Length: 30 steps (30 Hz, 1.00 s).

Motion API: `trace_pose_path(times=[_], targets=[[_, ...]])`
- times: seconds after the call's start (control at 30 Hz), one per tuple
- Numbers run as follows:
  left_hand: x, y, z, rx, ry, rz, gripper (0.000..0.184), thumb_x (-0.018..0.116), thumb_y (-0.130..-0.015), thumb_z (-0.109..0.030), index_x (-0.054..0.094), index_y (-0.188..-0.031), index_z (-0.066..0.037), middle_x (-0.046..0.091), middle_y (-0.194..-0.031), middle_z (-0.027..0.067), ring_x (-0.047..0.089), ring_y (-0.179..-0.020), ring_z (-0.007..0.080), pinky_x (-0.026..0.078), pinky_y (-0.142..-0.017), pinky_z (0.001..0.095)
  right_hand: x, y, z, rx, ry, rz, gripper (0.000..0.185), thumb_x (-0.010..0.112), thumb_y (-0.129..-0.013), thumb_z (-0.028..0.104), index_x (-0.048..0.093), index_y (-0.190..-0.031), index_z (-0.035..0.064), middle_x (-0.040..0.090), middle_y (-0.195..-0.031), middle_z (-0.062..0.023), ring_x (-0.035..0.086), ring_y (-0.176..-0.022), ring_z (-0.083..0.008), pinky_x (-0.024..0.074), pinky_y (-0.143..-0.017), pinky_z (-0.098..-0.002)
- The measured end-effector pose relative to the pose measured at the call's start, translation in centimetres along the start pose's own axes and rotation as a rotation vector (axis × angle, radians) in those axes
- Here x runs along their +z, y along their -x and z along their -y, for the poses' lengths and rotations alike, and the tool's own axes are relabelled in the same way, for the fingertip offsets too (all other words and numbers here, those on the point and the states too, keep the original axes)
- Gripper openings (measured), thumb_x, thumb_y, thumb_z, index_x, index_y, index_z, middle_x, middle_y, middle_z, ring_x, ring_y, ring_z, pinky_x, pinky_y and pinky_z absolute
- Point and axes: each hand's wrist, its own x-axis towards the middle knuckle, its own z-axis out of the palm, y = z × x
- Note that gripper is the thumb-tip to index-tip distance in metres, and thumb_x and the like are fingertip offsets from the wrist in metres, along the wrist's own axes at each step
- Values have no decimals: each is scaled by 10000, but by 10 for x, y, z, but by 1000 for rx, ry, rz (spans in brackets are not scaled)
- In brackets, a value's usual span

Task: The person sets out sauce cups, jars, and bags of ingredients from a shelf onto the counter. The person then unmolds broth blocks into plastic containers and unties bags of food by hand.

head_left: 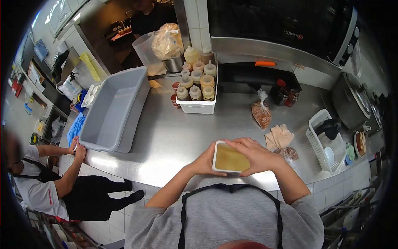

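White plastic shows along the rim of a tub (pixel 227 171) held between the person's two hands at the front of a steel counter (pixel 174 124). The left hand (pixel 203 161) curves around the tub's left side, fingers partly bent against the wall, some of them out of sight. The right hand (pixel 255 154) spreads wider, fingers over the far rim and thumb at the near right corner, covering the tub's right end. Whether the base rests on steel cannot be told.

A small bag (pixel 289 153) lies partly behind the right forearm. The oven (pixel 286 33) is cut off at the top, and a co-worker (pixel 41 178) at left has a blurred head.

The counter's front edge passes close beneath the tub. Leftward, a broad stretch of steel runs to a grey bin (pixel 140 112); beyond the tub, more steel reaches a white box (pixel 198 108) of squeeze bottles (pixel 197 76). Room is tighter on the right, where a crumpled tan cloth (pixel 279 137) and a tied bag (pixel 261 114) lie near, with a white basket (pixel 314 149) farther off.

Inside the tub, the yellow-brown filling (pixel 229 157) looks smooth and level, slightly below the rim.
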Motion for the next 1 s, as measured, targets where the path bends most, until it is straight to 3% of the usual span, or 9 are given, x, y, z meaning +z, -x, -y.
trace_pose_path(times=[0.07, 0.2, 0.6, 0.8, 0.93, 1.0], targets=[[8, 3, -7, -7, 28, -105, 1016, 886, -538, -260, 269, -1321, -62, 397, -1281, 133, 411, -1217, 276, 360, -1013, 353, -6, -1, 1, -17, 33, 10, 1051, 785, -535, 176, 245, -1437, 214, 418, -1251, -159, 398, -1193, -334, 333, -988, -420], [13, -1, -5, 50, 85, -196, 1024, 883, -545, -263, 256, -1329, -59, 406, -1272, 144, 420, -1210, 272, 364, -1007, 352, -29, -9, 8, -71, 13, 7, 994, 750, -500, 149, 332, -1399, 203, 435, -1234, -138, 405, -1181, -321, 310, -995, -407], [-15, 0, -13, -68, 45, -190, 989, 861, -567, -271, 255, -1311, -33, 389, -1255, 161, 395, -1212, 290, 339, -1016, 369, -36, -40, -15, -146, -141, 25, 905, 730, -477, 141, 420, -1326, 179, 454, -1217, -113, 421, -1163, -307, 331, -980, -396], [-10, 0, -5, -40, 27, -236, 975, 859, -566, -277, 273, -1305, -31, 401, -1217, 155, 404, -1191, 294, 350, -999, 372, -31, -39, -21, -143, -152, 17, 925, 744, -507, 172, 385, -1358, 223, 453, -1183, -108, 402, -1168, -307, 313, -980, -410], [-15, 0, -9, -79, -111, -155, 992, 865, -562, -278, 258, -1311, -40, 410, -1237, 154, 415, -1198, 282, 359, -993, 368, -13, -36, -21, -111, -148, 37, 952, 755, -527, 200, 352, -1389, 226, 451, -1187, -115, 398, -1166, -306, 307, -984, -400], [-15, 1, -10, -94, -212, -113, 1013, 870, -562, -271, 233, -1319, -53, 418, -1268, 153, 420, -1214, 269, 362, -995, 363, 0, -37, -16, -100, -17, -78, 966, 760, -545, 224, 327, -1409, 221, 446, -1190, -131, 404, -1149, -311, 303, -987, -399]])
